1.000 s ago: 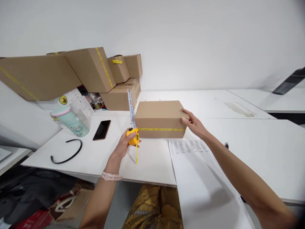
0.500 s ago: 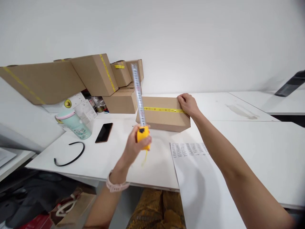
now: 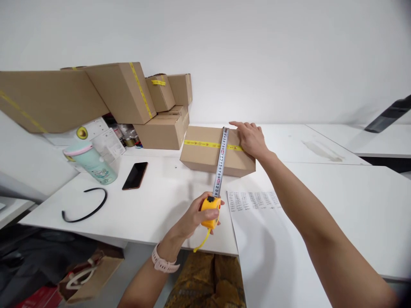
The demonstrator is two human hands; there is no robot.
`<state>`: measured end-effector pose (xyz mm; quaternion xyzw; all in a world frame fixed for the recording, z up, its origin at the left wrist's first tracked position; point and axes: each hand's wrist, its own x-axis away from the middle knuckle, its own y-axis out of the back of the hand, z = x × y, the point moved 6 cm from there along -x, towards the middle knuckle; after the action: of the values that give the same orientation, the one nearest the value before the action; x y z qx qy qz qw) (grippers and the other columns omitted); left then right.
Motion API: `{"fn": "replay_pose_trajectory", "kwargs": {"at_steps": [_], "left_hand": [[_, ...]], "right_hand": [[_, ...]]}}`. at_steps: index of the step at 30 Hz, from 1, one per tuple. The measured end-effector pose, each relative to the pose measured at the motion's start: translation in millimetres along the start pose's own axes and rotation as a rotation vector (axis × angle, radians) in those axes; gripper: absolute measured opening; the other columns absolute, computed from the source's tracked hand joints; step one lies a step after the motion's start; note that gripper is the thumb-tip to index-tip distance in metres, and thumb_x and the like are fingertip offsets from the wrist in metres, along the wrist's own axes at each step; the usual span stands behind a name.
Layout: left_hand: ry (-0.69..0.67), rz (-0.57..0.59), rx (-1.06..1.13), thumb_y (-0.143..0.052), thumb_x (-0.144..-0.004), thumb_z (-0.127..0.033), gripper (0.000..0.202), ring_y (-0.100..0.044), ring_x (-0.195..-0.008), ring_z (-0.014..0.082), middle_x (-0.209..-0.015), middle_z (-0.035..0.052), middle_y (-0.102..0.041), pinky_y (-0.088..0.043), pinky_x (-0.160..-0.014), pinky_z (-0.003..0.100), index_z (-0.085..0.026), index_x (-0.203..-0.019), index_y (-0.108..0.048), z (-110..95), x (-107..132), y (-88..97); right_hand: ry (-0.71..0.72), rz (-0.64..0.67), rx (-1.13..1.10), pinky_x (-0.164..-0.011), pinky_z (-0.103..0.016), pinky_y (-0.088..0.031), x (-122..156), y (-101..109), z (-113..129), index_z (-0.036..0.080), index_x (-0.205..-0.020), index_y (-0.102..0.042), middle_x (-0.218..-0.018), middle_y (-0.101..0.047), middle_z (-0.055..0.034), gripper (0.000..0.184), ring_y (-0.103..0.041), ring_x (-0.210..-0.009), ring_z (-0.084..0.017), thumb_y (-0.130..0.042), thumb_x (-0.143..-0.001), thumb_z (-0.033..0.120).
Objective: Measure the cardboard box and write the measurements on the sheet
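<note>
Yellow tape measure (image 3: 210, 211): held over the near edge of the worktop (image 3: 157, 209), a thin yellow cord hanging from its lower end.
Left hand (image 3: 195, 216): clamped on the tape measure's case, thumb across its face; a pale pink watch band (image 3: 165, 262) circles the wrist.
Metal blade (image 3: 220, 164): drawn out from the case and laid across the cardboard box, its end at the box's far edge.
Cardboard box (image 3: 202, 156): on the worktop in front of both arms, a strip of yellow packing tape (image 3: 201, 144) running across its top, under the blade.
Right hand (image 3: 252, 139): on the box's far right corner, index finger stretched toward the blade's end; whether it grips, I cannot tell.
Paper sheet (image 3: 257, 244): near the box, rows of writing at its far end, hanging over the worktop's front edge.
Left side: black phone (image 3: 135, 176), mint tumbler (image 3: 93, 164), curved black band (image 3: 102, 204).
Behind these: stacked cartons (image 3: 111, 92) near the wall (image 3: 257, 55).
</note>
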<state>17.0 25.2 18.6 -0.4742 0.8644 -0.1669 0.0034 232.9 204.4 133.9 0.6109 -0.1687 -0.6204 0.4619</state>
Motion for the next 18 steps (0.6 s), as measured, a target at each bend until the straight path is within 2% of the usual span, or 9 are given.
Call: {"fn": "replay_pose_trajectory", "kwargs": {"at_steps": [4,7,13,18], "left_hand": [[0.019,-0.003,0.017,-0.083,-0.070,-0.047,0.054,-0.067,-0.071,0.0155,-0.122,0.0102,-0.059,-0.054,-0.047,0.025,-0.020,-0.108,-0.055,12,-1,-1.5],[-0.016,0.001,-0.008,-0.083,-0.073,-0.044,0.052,-0.065,-0.073,0.0129,-0.120,0.0089,-0.060,-0.054,-0.053,0.024,-0.020,-0.109,-0.055,19,-4,-3.9],[-0.030,0.012,-0.036,-0.084,-0.073,-0.044,0.051,-0.064,-0.077,0.0141,-0.114,0.0074,-0.060,-0.052,-0.058,0.024,-0.020,-0.109,-0.056,23,-7,-3.6],[-0.017,0.004,-0.041,-0.084,-0.072,-0.044,0.052,-0.064,-0.075,0.0141,-0.113,0.0078,-0.062,-0.051,-0.059,0.025,-0.021,-0.109,-0.057,23,-7,-1.8]], "right_hand": [[0.105,0.020,0.044,-0.087,-0.049,-0.037,1,-2,3,0.041,-0.141,-0.062,-0.114,-0.064,-0.0117,0.054,-0.050,-0.100,-0.032,-0.029,-0.101,0.025],[0.159,0.019,0.039,-0.087,-0.051,-0.037,1,-4,2,0.044,-0.140,-0.063,-0.113,-0.063,-0.0121,0.051,-0.049,-0.101,-0.032,-0.030,-0.103,0.033],[0.161,0.003,0.023,-0.088,-0.053,-0.037,0,-8,-3,0.044,-0.140,-0.063,-0.111,-0.062,-0.0129,0.049,-0.048,-0.100,-0.033,-0.032,-0.103,0.040],[0.129,-0.007,0.012,-0.091,-0.055,-0.037,2,-7,-1,0.043,-0.141,-0.062,-0.109,-0.063,-0.0120,0.050,-0.049,-0.103,-0.033,-0.029,-0.104,0.040]]}}
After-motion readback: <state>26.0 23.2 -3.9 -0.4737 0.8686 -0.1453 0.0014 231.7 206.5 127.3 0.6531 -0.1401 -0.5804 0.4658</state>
